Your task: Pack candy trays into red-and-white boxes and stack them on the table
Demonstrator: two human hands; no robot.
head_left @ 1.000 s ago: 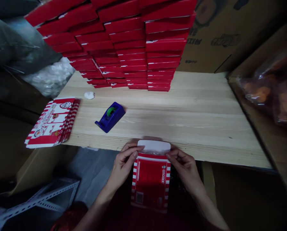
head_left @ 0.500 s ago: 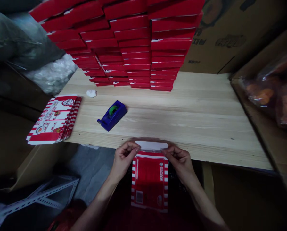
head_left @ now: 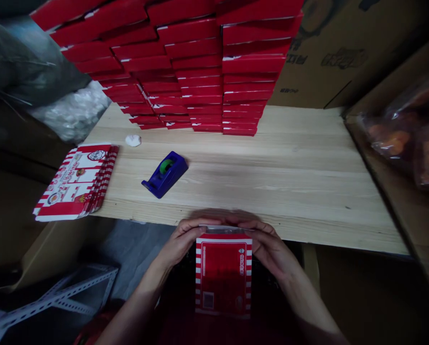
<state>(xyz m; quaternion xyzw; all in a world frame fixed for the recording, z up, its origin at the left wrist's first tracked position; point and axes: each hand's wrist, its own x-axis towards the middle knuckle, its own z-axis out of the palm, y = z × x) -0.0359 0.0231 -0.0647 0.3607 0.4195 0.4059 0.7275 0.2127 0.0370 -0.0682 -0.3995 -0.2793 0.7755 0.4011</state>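
A red-and-white striped cardboard box stands near my body at the table's front edge, its printed face toward me and its top end away. My left hand grips the left corner of the box's top end, thumb on the near side and fingers behind. At the right corner, my right hand holds the same end in a like grip. Between the hands the white end flap shows only as a thin, tilted edge. The fingertips behind it are partly hidden.
Red boxes are piled high at the back of the wooden table. A blue tape dispenser with green tape sits left of centre. Flattened striped cartons lie stacked at the left edge, near a small white scrap. Cardboard boxes border the right.
The white flap, flat and wide before, has tipped to a thin edge. Both hands have moved their fingers behind it, with the fingers now reaching inward along the top.
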